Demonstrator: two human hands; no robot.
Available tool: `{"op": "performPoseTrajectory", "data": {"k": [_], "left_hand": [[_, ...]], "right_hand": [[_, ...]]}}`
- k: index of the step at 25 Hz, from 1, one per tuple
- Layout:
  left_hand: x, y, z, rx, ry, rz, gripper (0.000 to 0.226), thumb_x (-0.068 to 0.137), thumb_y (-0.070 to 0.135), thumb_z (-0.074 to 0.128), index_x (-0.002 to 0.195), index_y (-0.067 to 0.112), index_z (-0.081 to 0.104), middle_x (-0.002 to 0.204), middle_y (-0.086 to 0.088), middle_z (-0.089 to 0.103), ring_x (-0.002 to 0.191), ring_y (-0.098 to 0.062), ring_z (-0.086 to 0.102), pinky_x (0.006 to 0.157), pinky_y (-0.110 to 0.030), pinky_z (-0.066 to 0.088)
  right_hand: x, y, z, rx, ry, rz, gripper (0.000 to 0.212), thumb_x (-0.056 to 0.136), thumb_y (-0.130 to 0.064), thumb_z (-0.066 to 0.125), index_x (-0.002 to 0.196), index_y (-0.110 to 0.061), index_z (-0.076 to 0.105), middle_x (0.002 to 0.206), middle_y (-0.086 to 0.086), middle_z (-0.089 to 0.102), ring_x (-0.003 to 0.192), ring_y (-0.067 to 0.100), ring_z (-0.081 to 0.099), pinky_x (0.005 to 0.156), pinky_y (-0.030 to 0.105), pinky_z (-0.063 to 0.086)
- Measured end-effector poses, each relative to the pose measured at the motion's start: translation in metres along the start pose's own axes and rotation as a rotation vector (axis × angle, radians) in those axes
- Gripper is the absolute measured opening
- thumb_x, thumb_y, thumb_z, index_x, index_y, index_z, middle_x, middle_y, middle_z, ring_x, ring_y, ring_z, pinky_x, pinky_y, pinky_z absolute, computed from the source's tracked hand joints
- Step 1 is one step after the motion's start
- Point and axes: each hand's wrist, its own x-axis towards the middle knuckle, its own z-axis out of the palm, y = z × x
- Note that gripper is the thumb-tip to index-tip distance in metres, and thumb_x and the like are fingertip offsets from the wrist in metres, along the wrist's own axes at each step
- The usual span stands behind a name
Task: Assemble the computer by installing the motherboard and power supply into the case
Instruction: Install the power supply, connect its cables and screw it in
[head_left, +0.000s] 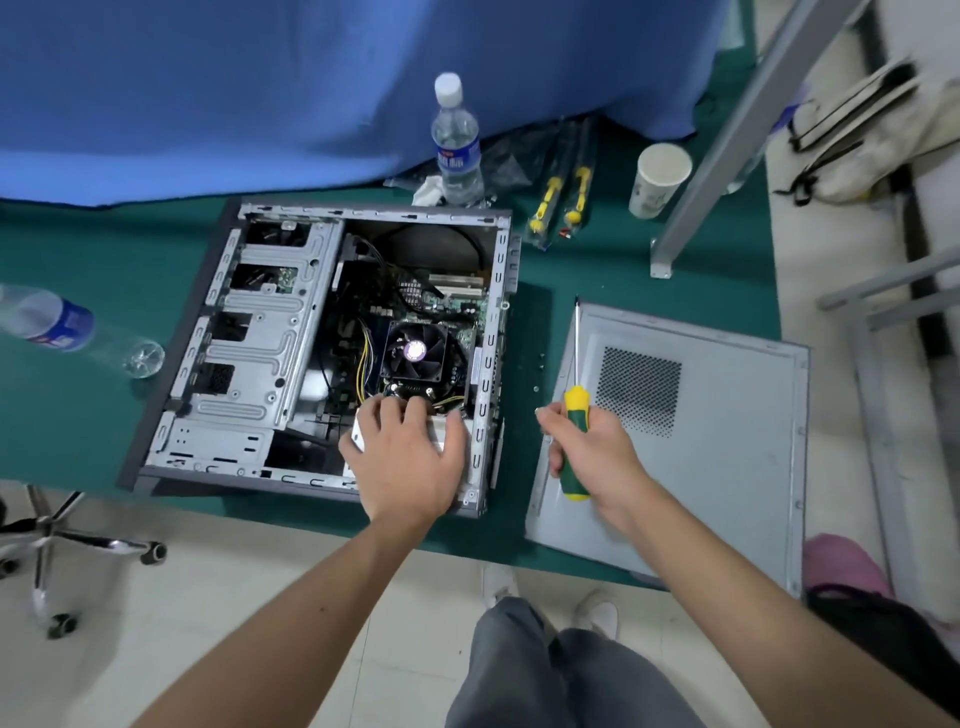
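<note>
**PSU seated by hand, driver ready**

While the case lies open on the green tabletop, left hand rests spread on the power supply in its near corner, below the mobo fan. Right hand grips a screwdriver over the side panel.

Case grey metal, lying on its side on green mat, open side up, side panel off; drive-bay cage fills left half; motherboard sits flat inside on right half w/ black CPU fan on top, yellow/black cables alongside; PSU light grey box in near right corner of case, just below the fan, mostly hidden under a hand; can't tell if it's seated or screwed.
</note>
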Motion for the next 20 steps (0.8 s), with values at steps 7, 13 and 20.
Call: {"op": "performPoseTrajectory", "data": {"k": [7, 13, 20], "left_hand": [[-0.013, 0.003, -0.039, -0.332, -0.158, 0.119, 0.036, 0.095, 0.046, 0.053, 0.129, 0.033, 0.051, 0.138, 0.007, 0.046, 0.142, -0.013, 0.028, 0.119, -0.056, 0.009], [-0.056, 0.034, -0.124, -0.974, -0.309, 0.461, 0.026, 0.093, 0.021, 0.068, 0.116, 0.032, 0.064, 0.104, 0.016, 0.070, 0.095, -0.003, 0.067, 0.085, -0.021, 0.054], [-0.059, 0.045, -0.174, -1.133, -0.180, 0.570, 0.023, 0.086, 0.002, 0.072, 0.091, 0.025, 0.074, 0.092, 0.005, 0.072, 0.084, -0.009, 0.069, 0.076, -0.020, 0.053]], "right_hand": [[-0.069, -0.051, -0.018, 0.030, -0.089, -0.073, 0.012, 0.094, -0.021, 0.063, 0.087, -0.012, 0.060, 0.056, 0.000, 0.055, 0.047, 0.015, 0.048, 0.050, 0.023, 0.045], [-0.130, -0.087, -0.019, 0.052, -0.159, -0.177, 0.013, 0.096, -0.018, 0.061, 0.089, -0.008, 0.058, 0.053, 0.000, 0.051, 0.047, 0.015, 0.045, 0.048, 0.024, 0.044], [-0.170, -0.121, -0.011, 0.124, -0.221, -0.253, 0.009, 0.096, -0.014, 0.060, 0.096, -0.005, 0.059, 0.065, -0.001, 0.053, 0.048, 0.013, 0.045, 0.047, 0.027, 0.043]]}}
